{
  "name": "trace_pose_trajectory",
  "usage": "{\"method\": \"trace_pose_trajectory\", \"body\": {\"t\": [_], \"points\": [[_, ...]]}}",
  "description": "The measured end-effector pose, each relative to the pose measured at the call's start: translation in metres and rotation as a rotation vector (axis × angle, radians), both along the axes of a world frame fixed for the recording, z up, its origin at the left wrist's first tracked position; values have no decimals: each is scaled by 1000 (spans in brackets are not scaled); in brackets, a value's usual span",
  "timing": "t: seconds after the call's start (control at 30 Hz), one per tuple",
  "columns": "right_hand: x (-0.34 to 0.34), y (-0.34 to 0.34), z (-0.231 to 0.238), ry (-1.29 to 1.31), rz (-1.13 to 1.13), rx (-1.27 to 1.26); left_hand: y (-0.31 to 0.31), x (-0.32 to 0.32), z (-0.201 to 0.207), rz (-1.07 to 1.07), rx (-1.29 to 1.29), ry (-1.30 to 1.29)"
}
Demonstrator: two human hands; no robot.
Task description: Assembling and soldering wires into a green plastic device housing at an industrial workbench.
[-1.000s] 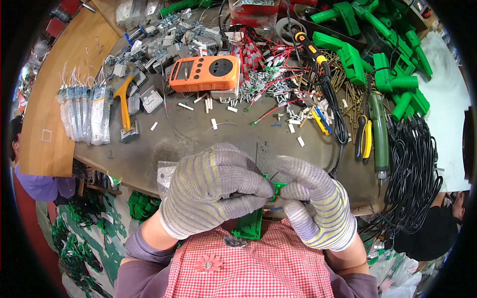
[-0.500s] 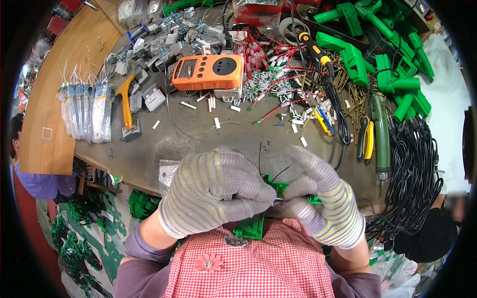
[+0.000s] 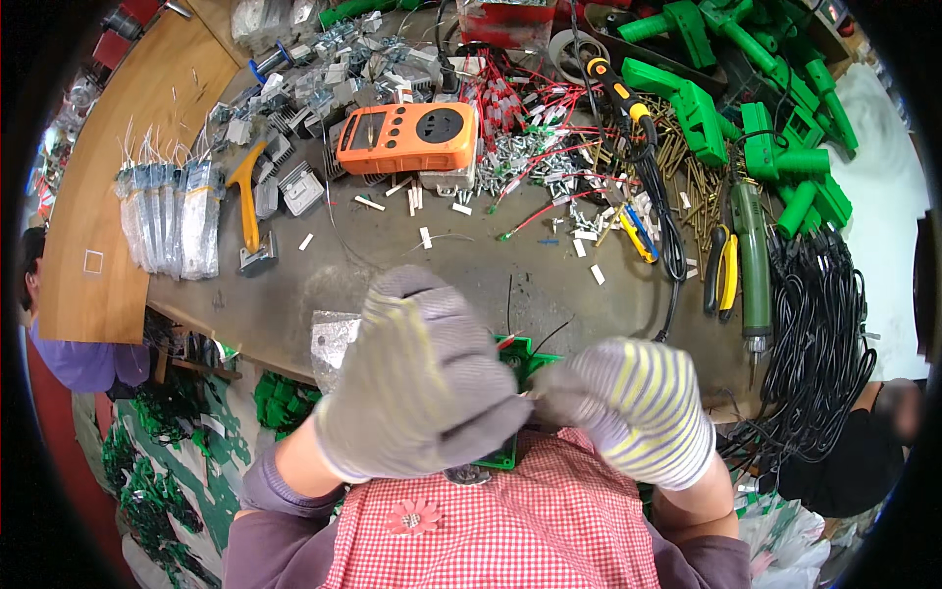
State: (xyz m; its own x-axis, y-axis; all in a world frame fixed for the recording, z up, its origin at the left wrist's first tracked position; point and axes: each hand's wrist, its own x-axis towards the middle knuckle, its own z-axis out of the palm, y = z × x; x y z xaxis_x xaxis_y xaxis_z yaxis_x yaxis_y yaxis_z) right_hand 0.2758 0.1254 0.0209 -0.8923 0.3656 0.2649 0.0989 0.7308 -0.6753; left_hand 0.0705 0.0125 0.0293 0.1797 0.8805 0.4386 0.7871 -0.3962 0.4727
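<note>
A green plastic housing [image 3: 506, 454] lies at the table's front edge against my apron, mostly covered by my hands. Thin black wires and a bit of red wire stick up at its far side. My left hand [image 3: 422, 393], in a grey striped glove, is closed over its left part with the fingertips pinched together. From the right, my gloved right hand [image 3: 628, 407] is closed too, its fingertips meeting the left ones above the housing. Whatever is between the fingers is hidden. A clear plastic bag [image 3: 334, 344] lies beside my left hand.
Beyond my hands lie an orange meter [image 3: 407, 137], loose screws [image 3: 535, 162], a soldering iron [image 3: 620, 93], yellow-handled pliers [image 3: 726, 270] and a green electric screwdriver [image 3: 753, 265]. Black cables [image 3: 819, 344] and green housings [image 3: 687, 108] crowd the right. A yellow-handled scraper [image 3: 247, 201] lies left.
My right hand has turned and come down, its raised fingers now curled in. My left hand has rolled upward, covering more of the housing. A bit of red wire now shows.
</note>
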Motion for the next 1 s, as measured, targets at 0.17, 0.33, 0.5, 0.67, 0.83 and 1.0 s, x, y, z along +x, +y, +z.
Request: {"method": "trace_pose_trajectory", "body": {"t": [0.17, 0.33, 0.5, 0.67, 0.83, 1.0], "points": [[10, 13, -7, 6, -118, -344, -31, -36, -9, -234, -323, -219], [-24, 4, -39, 11, -172, -390, -33, 31, -35, 387, -137, 321], [-39, 4, -46, -31, -201, -110, -29, 34, -51, 398, -98, 295], [-21, -4, -34, -16, -263, -150, -30, 16, -50, 375, -75, -254], [-15, -26, -34, 79, -183, -8, -29, 17, -44, 409, -273, -481], [-21, -31, -45, 120, -168, 109, -24, 11, -46, 333, -202, -519]]}}
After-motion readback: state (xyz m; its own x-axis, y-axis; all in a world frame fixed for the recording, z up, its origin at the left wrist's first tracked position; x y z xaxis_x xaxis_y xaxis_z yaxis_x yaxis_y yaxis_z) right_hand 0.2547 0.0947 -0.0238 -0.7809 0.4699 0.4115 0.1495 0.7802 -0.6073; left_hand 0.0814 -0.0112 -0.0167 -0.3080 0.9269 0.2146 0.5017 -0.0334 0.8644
